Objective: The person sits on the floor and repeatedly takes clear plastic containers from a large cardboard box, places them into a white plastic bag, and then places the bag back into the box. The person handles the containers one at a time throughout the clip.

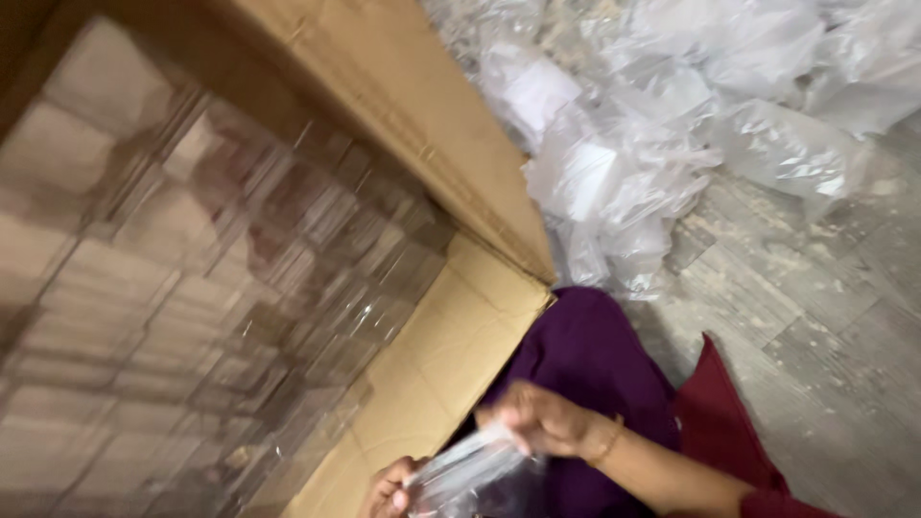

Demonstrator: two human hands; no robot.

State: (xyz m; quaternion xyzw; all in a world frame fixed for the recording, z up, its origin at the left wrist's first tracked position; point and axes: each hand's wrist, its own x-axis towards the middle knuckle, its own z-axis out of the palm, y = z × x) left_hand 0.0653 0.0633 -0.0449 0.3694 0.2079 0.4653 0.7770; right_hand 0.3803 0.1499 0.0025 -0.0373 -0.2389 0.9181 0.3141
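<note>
Two hands work one clear plastic bag at six o'clock, over a purple-clad lap; the left hand pinches its lower end, the right hand, wearing one bangle, closes its grip on the upper edge; judging by the heap of empty clear bags on the floor at one o'clock, many are done; one open cardboard box at nine o'clock holds too many wrapped packs to count.
</note>
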